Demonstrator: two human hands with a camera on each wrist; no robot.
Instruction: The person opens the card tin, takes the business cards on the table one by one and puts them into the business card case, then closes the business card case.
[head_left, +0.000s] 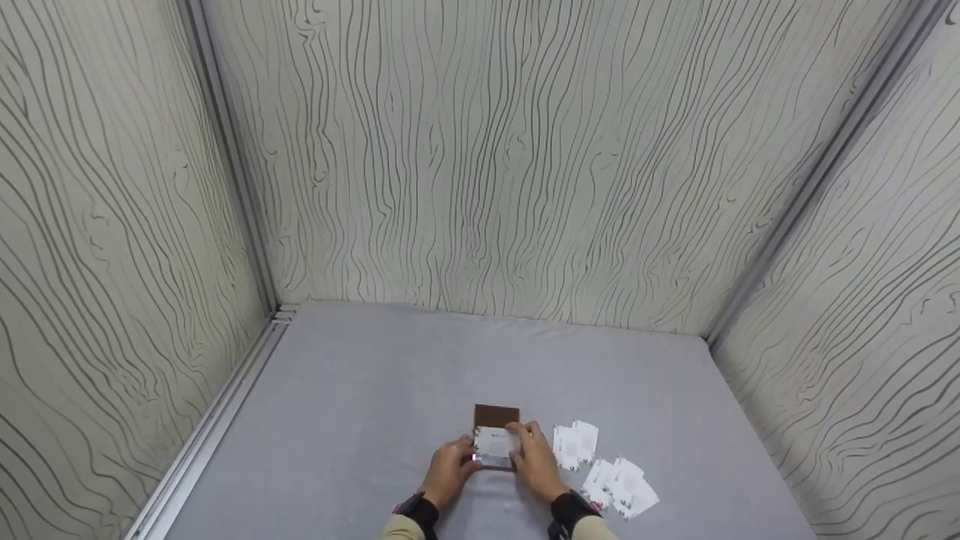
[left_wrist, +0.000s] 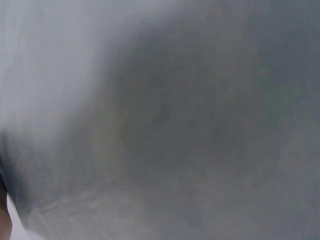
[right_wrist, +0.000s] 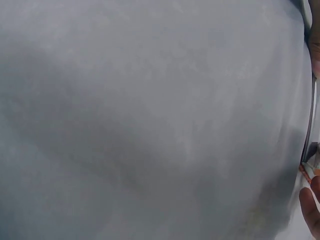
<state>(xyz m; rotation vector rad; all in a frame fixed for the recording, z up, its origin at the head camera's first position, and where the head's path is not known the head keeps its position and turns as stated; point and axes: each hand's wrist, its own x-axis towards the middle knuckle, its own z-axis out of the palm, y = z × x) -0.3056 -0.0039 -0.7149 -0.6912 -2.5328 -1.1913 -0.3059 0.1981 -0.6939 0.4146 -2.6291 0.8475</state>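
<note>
A flat brown case (head_left: pixel 496 415) lies at the front of the table, with a white card (head_left: pixel 493 442) over its lower part. My left hand (head_left: pixel 448 466) holds the case by its left edge, thumb near the lower corner. From the other side my right hand (head_left: pixel 537 460) pinches the white card at its right edge, fingers above and thumb lower down. The left wrist view catches only a sliver of a finger (left_wrist: pixel 4 222). Fingers (right_wrist: pixel 308 210) and part of the held things show at the right border of the right wrist view.
To the right of my right hand lie a small group of white cards (head_left: pixel 576 444) and, nearer me, a second overlapping group (head_left: pixel 621 486). Grey cloth (head_left: pixel 375 390) covers the table. Wood-patterned walls (head_left: pixel 480 165) enclose it, with a metal rail (head_left: pixel 214 427) along the left.
</note>
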